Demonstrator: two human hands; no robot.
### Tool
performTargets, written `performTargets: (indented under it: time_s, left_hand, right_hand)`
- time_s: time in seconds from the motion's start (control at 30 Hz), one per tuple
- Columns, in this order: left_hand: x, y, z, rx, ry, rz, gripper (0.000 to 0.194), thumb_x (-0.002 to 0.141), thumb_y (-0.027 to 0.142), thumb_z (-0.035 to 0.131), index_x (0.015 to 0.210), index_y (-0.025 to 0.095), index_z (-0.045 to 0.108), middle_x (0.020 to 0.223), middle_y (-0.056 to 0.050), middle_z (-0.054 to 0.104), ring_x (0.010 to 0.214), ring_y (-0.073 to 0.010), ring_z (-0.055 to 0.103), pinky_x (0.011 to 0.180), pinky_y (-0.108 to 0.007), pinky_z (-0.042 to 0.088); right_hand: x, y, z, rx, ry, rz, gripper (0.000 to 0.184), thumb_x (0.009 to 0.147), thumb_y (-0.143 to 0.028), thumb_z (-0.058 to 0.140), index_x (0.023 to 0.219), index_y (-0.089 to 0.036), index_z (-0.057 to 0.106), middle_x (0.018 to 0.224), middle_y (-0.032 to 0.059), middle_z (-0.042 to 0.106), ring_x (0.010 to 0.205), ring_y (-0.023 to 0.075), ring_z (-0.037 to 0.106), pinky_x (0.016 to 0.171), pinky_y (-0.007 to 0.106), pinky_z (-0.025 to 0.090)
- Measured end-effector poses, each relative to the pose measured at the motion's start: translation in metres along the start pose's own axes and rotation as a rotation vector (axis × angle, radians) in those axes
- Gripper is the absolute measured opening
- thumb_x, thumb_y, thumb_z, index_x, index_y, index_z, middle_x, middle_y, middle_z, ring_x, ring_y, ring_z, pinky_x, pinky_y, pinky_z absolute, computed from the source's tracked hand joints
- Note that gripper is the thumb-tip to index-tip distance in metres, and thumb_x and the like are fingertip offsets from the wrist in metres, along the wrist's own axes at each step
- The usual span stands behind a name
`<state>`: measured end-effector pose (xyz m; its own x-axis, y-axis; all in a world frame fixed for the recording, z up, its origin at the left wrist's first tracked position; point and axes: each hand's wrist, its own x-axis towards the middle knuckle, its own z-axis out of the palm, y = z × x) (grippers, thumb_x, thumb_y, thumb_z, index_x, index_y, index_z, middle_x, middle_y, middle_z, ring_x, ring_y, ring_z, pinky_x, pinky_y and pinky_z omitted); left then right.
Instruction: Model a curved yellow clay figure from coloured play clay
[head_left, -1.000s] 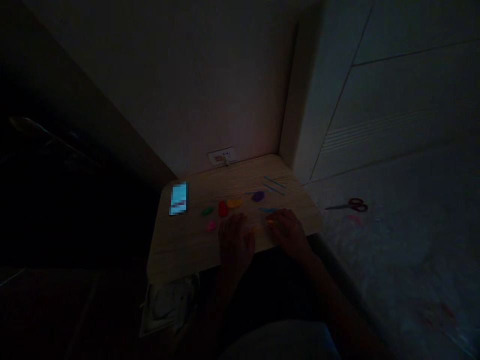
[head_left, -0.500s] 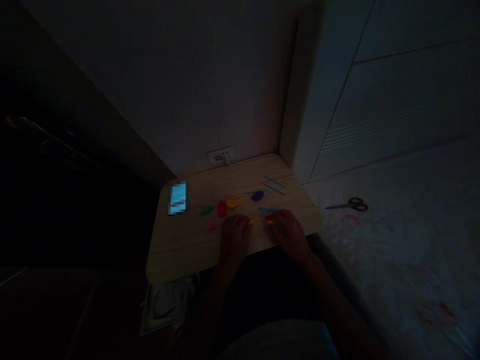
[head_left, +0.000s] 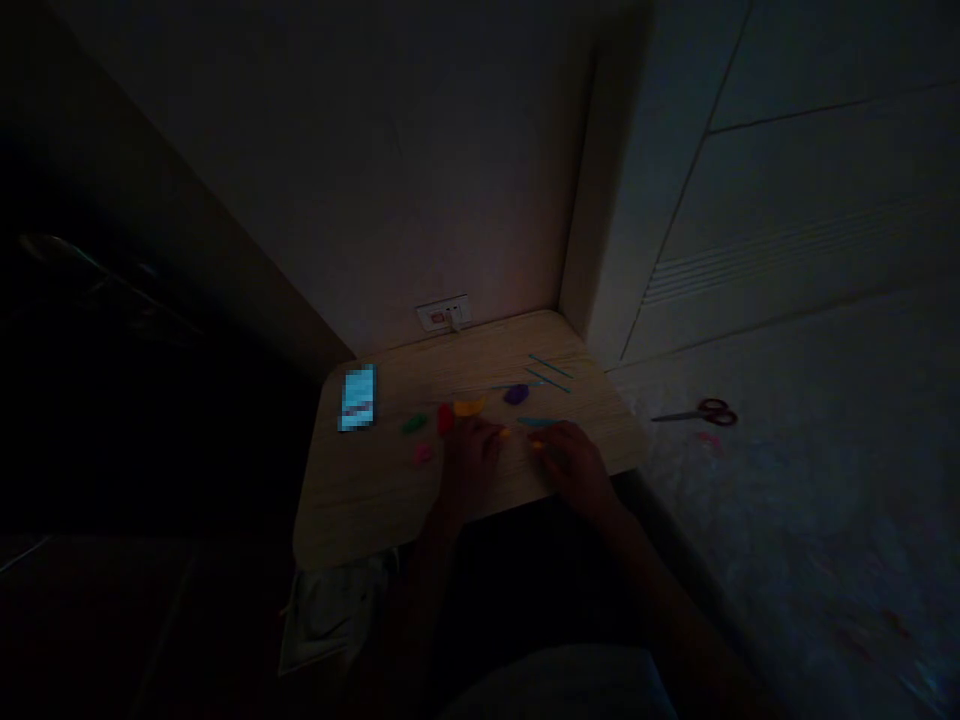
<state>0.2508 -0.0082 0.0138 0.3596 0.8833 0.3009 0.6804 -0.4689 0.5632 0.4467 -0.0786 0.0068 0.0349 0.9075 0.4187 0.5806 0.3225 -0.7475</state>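
My left hand [head_left: 472,455] pinches a small orange piece of modelling clay [head_left: 505,433] above the small table. Between the fingertips of my right hand [head_left: 574,460] is another small orange clay piece [head_left: 537,445]. A red clay lump [head_left: 445,417] lies just beyond my left hand, beside a larger yellow-orange clay piece [head_left: 469,407]. Green clay [head_left: 414,423] and pink clay [head_left: 423,454] lie to the left. Farther back is a purple clay lump [head_left: 517,394]. A blue flat tool [head_left: 536,421] rests by my right fingertips. The dim light hides fine detail.
Thin blue sticks [head_left: 550,373] lie at the back right of the wooden table [head_left: 352,500]. A lit phone [head_left: 358,397] is at its left. Red-handled scissors [head_left: 716,411] lie to the right, off the table. A wall socket [head_left: 442,314] with a plug is behind.
My left hand has picked up an orange clay piece from the tabletop, closing its fingers and shifting slightly forward. My right hand has stayed nearly still with its piece.
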Motion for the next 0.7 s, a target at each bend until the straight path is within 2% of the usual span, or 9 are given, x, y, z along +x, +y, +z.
performTargets:
  time_s: [0.23, 0.43, 0.7]
  left_hand:
    - [-0.012, -0.010, -0.001, -0.008, 0.071, 0.049, 0.030, 0.090, 0.019, 0.066, 0.119, 0.020, 0.068, 0.118, -0.009, 0.070, 0.116, -0.0266, 0.063, 0.106, -0.047, 0.050]
    - [-0.026, -0.004, -0.005, 0.055, 0.090, -0.004, 0.027, 0.087, 0.014, 0.065, 0.113, 0.019, 0.068, 0.110, -0.010, 0.066, 0.108, -0.0276, 0.062, 0.099, -0.045, 0.053]
    - [-0.027, -0.005, -0.006, -0.037, 0.141, -0.034, 0.023, 0.092, 0.009, 0.056, 0.106, 0.019, 0.072, 0.107, -0.008, 0.065, 0.104, -0.0237, 0.064, 0.099, -0.042, 0.054]
  right_hand:
    - [0.003, 0.001, 0.004, -0.020, -0.001, 0.004, 0.018, 0.099, -0.025, 0.058, 0.109, -0.023, 0.073, 0.106, 0.0098, 0.075, 0.102, 0.0271, 0.068, 0.094, 0.046, 0.055]
    - [0.003, 0.000, 0.004, -0.015, 0.001, -0.001, 0.020, 0.099, -0.029, 0.058, 0.109, -0.023, 0.074, 0.107, 0.0108, 0.076, 0.103, 0.0282, 0.069, 0.094, 0.048, 0.055]
    - [0.000, -0.001, 0.004, -0.013, -0.004, 0.014, 0.018, 0.100, -0.030, 0.059, 0.107, -0.023, 0.073, 0.105, 0.0100, 0.076, 0.102, 0.0274, 0.068, 0.093, 0.047, 0.055]
